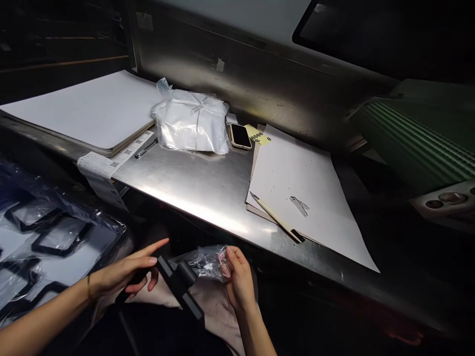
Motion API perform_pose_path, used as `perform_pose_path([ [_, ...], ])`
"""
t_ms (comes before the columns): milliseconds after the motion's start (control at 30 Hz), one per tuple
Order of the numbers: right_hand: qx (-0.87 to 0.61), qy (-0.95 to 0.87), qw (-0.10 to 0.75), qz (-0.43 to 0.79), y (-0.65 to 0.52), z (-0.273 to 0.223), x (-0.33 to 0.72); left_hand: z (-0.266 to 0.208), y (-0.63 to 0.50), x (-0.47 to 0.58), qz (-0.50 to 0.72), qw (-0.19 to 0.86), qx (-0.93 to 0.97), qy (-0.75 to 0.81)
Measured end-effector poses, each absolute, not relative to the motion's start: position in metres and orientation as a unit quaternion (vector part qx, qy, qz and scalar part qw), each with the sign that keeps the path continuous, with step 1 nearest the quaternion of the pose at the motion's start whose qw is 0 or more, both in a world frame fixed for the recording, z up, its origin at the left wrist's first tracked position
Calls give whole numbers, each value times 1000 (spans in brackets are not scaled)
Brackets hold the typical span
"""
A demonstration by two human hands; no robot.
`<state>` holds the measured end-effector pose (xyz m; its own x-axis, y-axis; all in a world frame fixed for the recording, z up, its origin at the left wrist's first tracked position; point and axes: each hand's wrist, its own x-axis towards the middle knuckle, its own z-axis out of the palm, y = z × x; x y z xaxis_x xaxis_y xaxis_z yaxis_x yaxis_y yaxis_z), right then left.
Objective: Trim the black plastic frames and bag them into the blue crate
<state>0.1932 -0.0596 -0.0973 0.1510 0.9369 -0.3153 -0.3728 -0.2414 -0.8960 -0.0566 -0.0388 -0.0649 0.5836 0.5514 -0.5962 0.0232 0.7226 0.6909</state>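
In front of my lap, my left hand (126, 274) grips a black plastic part (180, 289) with a straight bar and a short round stub. The thumb presses on its upper end while the index finger points outward. My right hand (239, 277) pinches a crumpled clear plastic bag (208, 261) between thumb and fingers. The bag reaches leftward to just behind the black part; whether it still covers any of that part I cannot tell. Both hands are below the front edge of the metal table (185, 178).
On the table are a stack of white sheets (85, 109), a wrapped bundle (196, 123), a phone (240, 136), a pen (146, 148), a craft knife (276, 216) and blades (299, 205) on white board (297, 173). Bagged black frames (61, 237) lie at left. Green machinery (415, 138) stands right.
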Motion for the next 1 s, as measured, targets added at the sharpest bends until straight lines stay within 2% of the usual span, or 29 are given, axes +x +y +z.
perform_pose_path([
  [233, -500, -537, 381, 562, -40, -66, 185, -85, -14, -8, 10, 837, 395, 378],
  [367, -497, -641, 317, 492, -51, -57, 189, -99, -13, 0, -10, 818, 419, 395],
  [600, -584, -634, 321, 393, -133, -101, 197, -104, -31, -17, 18, 773, 425, 471],
  [800, -585, -611, 329, 421, -131, -105, 157, -98, -24, -11, -19, 786, 408, 465],
  [1000, -494, -651, 299, 493, -85, -95, 143, -105, -21, -6, -5, 762, 437, 478],
])
